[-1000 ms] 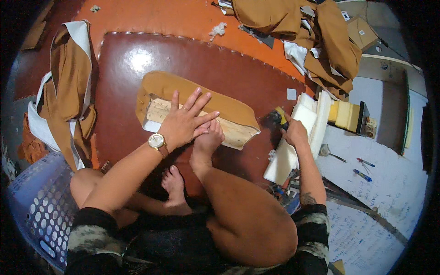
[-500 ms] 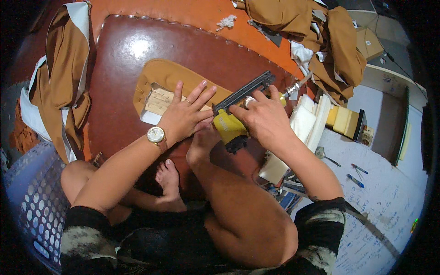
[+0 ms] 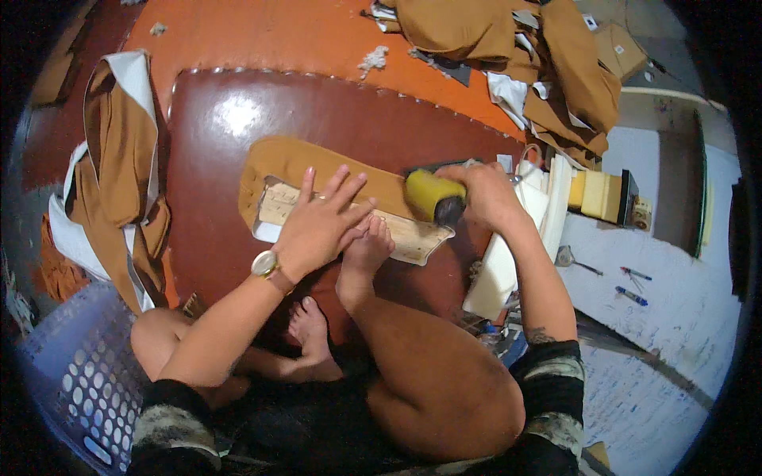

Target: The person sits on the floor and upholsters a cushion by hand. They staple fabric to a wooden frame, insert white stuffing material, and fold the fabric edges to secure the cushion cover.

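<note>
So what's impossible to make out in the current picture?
Head view: part of the panel, hidden by the left hand.
Head view: details of the yellow tool, blurred.
Head view: fabric heap, cut off by upper edge.
Head view: white surface, its writing too small.

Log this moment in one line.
left hand: spread over brown piece | right hand: gripping yellow tool | basket: at left

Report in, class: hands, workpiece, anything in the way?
Left hand spread on tan-covered wooden panel. Right hand gripping yellow staple gun over panel's right end. Bare foot at panel's near edge, possibly in the way.
</note>
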Available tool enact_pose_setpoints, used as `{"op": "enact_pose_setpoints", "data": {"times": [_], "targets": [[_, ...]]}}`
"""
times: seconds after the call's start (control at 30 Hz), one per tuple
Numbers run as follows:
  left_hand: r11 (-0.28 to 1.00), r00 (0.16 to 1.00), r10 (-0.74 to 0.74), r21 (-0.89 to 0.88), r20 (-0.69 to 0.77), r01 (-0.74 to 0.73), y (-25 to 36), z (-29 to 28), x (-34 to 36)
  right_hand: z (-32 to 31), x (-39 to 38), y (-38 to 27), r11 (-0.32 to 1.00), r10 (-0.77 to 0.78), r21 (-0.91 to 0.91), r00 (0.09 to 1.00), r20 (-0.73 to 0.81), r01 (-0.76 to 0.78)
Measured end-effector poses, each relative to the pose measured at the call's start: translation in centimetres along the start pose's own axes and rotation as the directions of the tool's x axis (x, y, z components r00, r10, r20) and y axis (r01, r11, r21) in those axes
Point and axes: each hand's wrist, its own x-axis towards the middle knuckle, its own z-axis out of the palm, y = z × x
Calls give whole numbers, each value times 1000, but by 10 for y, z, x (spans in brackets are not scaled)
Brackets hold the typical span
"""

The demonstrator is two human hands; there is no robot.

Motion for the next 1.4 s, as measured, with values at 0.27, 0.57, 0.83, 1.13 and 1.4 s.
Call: {"op": "enact_pose_setpoints", "data": {"times": [0.27,0.57,0.83,1.13,1.4], "targets": [[764,774,-614,-365,-154,532,-83,-25,-27,139,3,125,959,282,121,837,-468,-255],[551,820,-557,-680,133,484,-81,-60,11,247,-40,-19,-368,556,901,831,16,229],[924,923,-376,-36,84,380,-100,-65,45,241,-50,-17,-391,539,892,842,24,225],[926,843,-190,378,503,-18,53,17,103,169,-48,14,459,152,866,943,-297,199],[973,841,15,185,540,-136,45,58,118,199,-83,62,344,214,939,972,-92,14]]}}
